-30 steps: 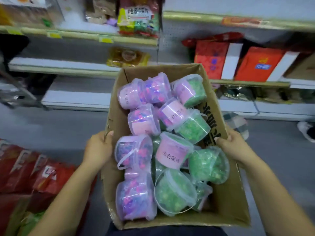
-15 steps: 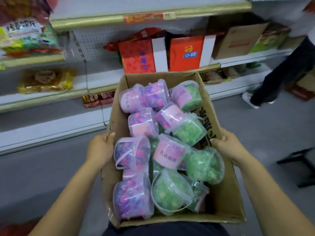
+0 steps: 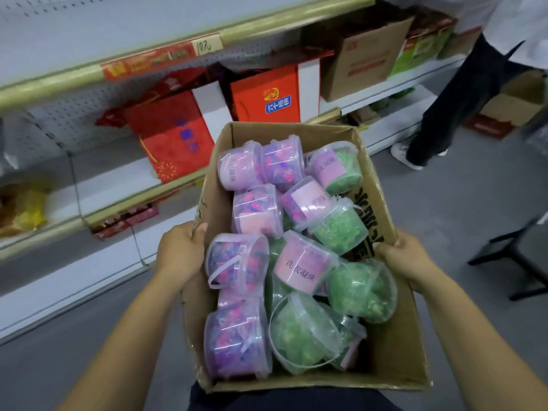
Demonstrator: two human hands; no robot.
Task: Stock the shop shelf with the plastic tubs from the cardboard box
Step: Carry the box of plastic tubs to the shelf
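Note:
I carry an open cardboard box (image 3: 397, 354) in front of my body. Several clear plastic tubs lie jumbled inside it, some with purple contents (image 3: 237, 336), some with green contents (image 3: 363, 289), a few with pink labels (image 3: 301, 266). My left hand (image 3: 181, 247) grips the box's left wall, thumb over the rim. My right hand (image 3: 404, 258) grips the right wall the same way. The shop shelf (image 3: 98, 191) runs along the left and far side, its white boards partly bare.
Red gift boxes (image 3: 169, 134) and an orange one (image 3: 267, 96) stand on the shelf, with a brown carton (image 3: 364, 57) further right. A person's legs (image 3: 450, 105) stand at the far right. A black stool (image 3: 516, 253) sits on the grey floor at right.
The view has swung right along the shelves while both hands keep holding the box. The red gift boxes now lie left of the box, and the standing person has come closer.

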